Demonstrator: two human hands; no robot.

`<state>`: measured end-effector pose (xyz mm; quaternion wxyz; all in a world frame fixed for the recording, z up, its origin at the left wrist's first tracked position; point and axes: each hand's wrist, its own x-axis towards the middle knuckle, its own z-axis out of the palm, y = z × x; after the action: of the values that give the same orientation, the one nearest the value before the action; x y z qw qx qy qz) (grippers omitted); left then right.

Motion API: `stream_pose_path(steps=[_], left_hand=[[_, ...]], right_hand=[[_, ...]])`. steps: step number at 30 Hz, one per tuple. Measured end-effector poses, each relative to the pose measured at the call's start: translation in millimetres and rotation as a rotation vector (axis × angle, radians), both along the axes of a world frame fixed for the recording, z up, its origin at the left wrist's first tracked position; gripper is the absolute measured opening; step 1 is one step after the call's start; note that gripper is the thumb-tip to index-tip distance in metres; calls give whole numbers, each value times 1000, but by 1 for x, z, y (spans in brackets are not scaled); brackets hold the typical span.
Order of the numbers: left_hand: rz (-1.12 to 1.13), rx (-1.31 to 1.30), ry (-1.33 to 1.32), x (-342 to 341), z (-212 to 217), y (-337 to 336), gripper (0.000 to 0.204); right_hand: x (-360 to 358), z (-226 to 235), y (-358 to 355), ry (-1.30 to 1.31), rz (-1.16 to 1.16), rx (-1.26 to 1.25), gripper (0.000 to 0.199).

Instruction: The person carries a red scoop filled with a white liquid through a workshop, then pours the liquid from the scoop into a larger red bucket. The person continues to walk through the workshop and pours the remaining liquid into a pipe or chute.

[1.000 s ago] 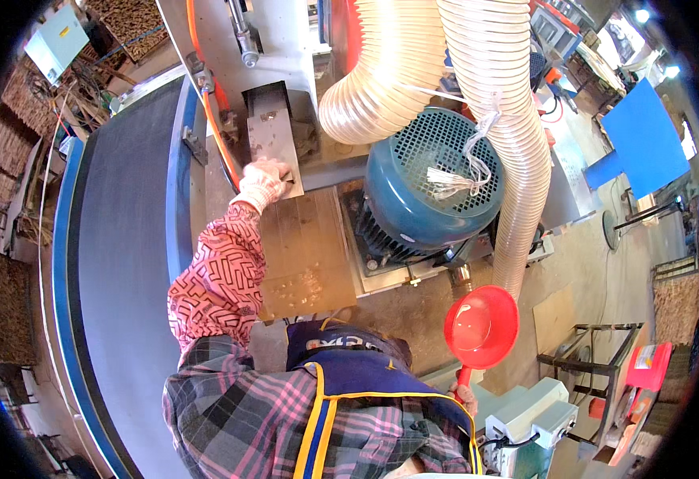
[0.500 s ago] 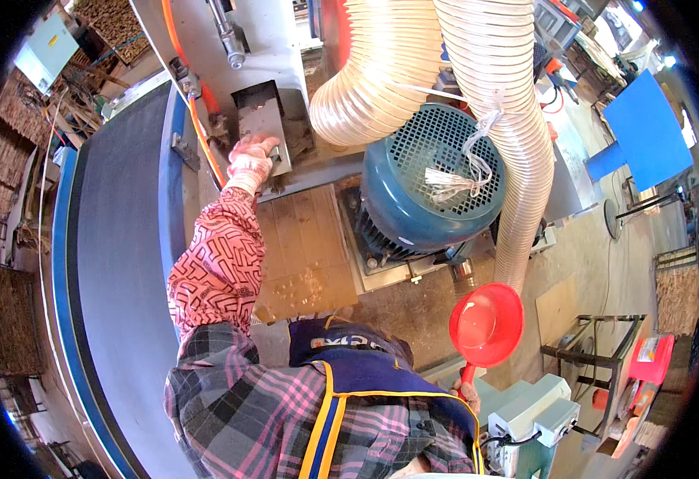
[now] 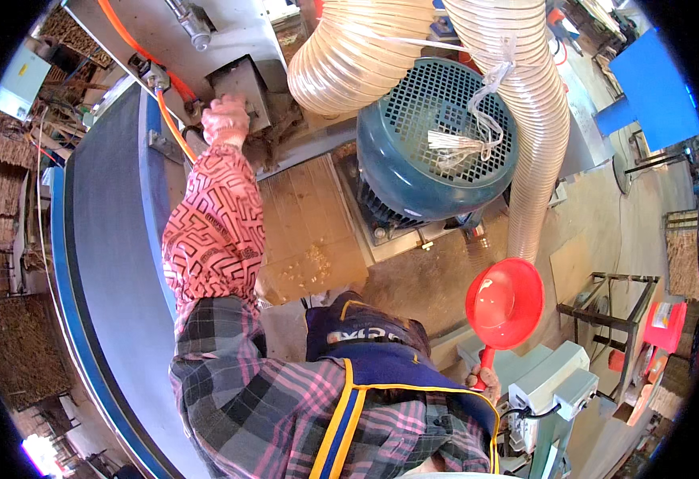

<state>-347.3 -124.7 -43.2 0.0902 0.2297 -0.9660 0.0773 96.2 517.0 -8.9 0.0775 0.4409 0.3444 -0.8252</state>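
My left hand (image 3: 225,120), in a pale, stained glove, reaches forward to a grey metal box (image 3: 247,89) set in an opening of the machine. Its fingers are curled against the box's near left side; the exact grip is partly hidden. A pink patterned sleeve covers that forearm. Low on the right, my right hand (image 3: 487,382) is closed round the handle of a red plastic dipper (image 3: 505,303). The dipper's bowl faces up, with only a pale patch or glare inside. Most of the right forearm is hidden behind the blue apron (image 3: 413,382).
A blue-green motor (image 3: 437,172) with a mesh cover stands ahead, beside ribbed clear hoses (image 3: 537,152). Along the left runs a dark conveyor belt (image 3: 114,215). Cardboard (image 3: 309,215) with scattered chips lies below the box. A grey control box (image 3: 553,383) is near my right hand.
The whole view has shifted, the machine sliding up and left. My left hand has moved slightly along the metal box's left side, fingers more curled. My right hand still holds the dipper.
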Motion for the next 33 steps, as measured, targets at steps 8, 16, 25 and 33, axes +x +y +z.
stream_pose_path(steps=[8,16,25,33], left_hand=[[-109,32,4,-6,18,31,33],[-177,10,127,-3,7,23,31],[-320,-63,418,24,-34,-12,21],[-457,117,131,8,-57,-106,53]], right_hand=[[9,-16,9,-21,-84,-42,46],[-7,-20,-7,-16,-87,-23,33],[-11,-20,-25,88,-168,-123,34],[-44,-24,19,145,-62,-64,42]])
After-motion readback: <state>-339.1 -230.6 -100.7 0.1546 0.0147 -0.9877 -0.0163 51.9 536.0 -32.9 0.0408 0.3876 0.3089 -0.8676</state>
